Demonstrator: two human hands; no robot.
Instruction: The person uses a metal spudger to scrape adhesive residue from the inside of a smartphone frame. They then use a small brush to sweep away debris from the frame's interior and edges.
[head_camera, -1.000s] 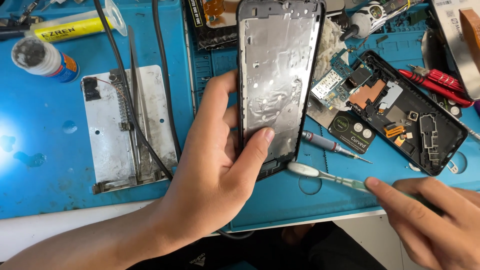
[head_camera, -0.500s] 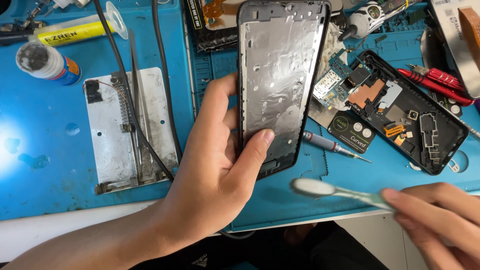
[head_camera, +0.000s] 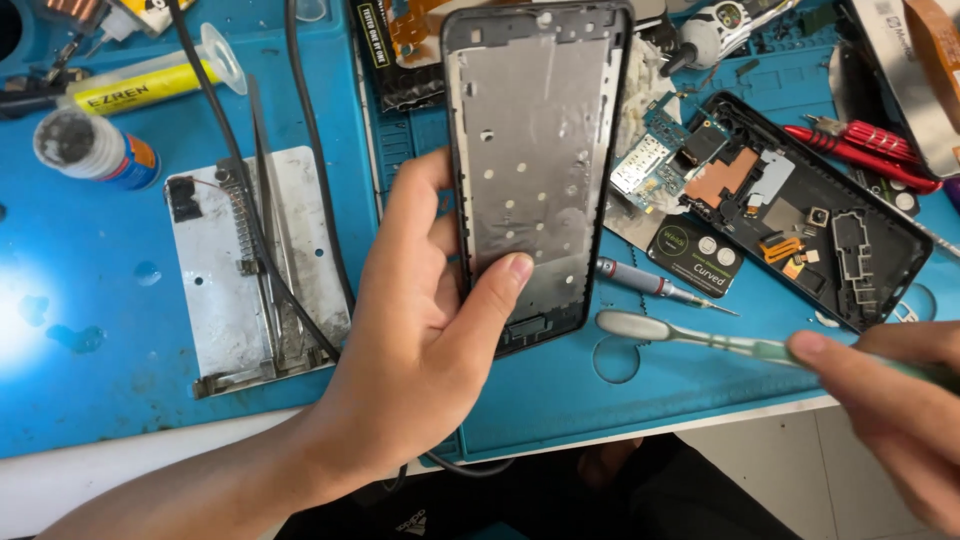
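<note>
Metal phone frame (head_camera: 535, 170) gripped by left hand (head_camera: 420, 340), right hand (head_camera: 895, 400) pinching toothbrush (head_camera: 700, 338)

**Both hands raised, both closed**

The left hand (head_camera: 430, 330) comes up from the lower left, forearm bare, palm turned upward, thumb pressed across the front, grip closed. The right hand (head_camera: 890, 400) enters at the lower right corner, fingers pinched together, blurred.

Right hand (head_camera: 890, 410) cut off by the right and bottom edges, motion-blurred, hiding the green brush (head_camera: 700, 337) handle's end; phone frame (head_camera: 535, 170) top clipped; left hand (head_camera: 430, 340) fingers hidden behind the frame
</note>
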